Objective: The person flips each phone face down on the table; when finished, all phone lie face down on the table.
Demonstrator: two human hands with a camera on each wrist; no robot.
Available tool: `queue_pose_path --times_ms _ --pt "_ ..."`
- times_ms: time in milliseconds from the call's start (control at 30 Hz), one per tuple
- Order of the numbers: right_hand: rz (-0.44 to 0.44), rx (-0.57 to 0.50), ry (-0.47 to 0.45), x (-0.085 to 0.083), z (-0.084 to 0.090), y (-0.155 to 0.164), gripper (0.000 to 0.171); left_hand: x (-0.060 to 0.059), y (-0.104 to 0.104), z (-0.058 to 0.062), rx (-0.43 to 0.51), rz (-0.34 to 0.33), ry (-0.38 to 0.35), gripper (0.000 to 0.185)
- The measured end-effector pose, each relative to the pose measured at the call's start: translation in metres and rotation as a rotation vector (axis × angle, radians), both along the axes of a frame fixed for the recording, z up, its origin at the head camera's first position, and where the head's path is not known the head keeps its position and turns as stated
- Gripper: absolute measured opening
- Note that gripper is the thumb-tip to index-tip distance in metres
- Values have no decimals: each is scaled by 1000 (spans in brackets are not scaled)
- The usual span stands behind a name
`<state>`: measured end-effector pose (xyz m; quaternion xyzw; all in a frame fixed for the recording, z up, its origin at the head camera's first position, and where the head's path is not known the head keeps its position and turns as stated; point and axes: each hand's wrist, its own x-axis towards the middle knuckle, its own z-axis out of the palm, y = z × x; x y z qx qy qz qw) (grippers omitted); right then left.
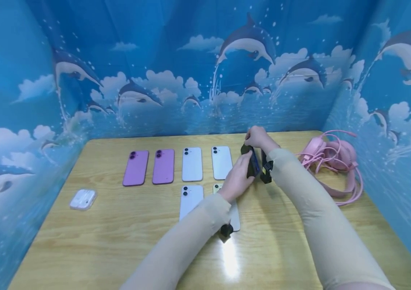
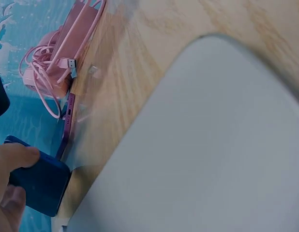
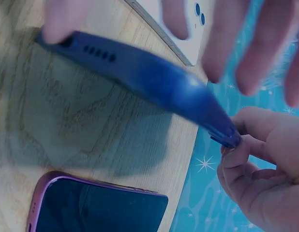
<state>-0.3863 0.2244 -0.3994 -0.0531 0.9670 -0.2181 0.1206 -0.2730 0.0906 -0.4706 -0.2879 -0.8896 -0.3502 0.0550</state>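
Note:
Both hands are on a dark blue phone (image 1: pixel 254 162), tilted up on edge at the back right of the table. My right hand (image 1: pixel 259 139) pinches its far end between thumb and fingers, plain in the right wrist view, where the phone's blue edge (image 3: pixel 154 82) shows a row of small holes. My left hand (image 1: pixel 238 178) holds the near part, its thumb at the near end and other fingers spread. Beside it, a purple-edged phone (image 3: pixel 106 205) lies screen up. A white phone (image 2: pixel 202 145) fills much of the left wrist view.
Two purple phones (image 1: pixel 135 168) and several white phones (image 1: pixel 192 164) lie in rows, one partly under the left sleeve. Pink headphones (image 1: pixel 343 155) with a tangled cable sit at the right. A small clear case (image 1: pixel 83 199) lies at the left. Dolphin-print curtains (image 1: pixel 198 68) border the table.

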Motion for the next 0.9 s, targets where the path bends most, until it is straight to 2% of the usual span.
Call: queue_pose_path --times_ms 100,233,533,733,900 --pt "-1 2 5 1 1 -2 21 0 -2 5 12 -26 38 76" --pt "1 4 3 1 2 -5 20 2 -4 11 -17 -41 72 62" --pt "45 -3 -17 0 3 -11 27 2 -8 11 -59 4 42 54" --pt "120 -139 -74 4 -2 -4 48 3 -14 14 -87 48 6 53" --pt "107 -331 -190 7 -11 1 49 2 -21 12 -73 52 14 50"
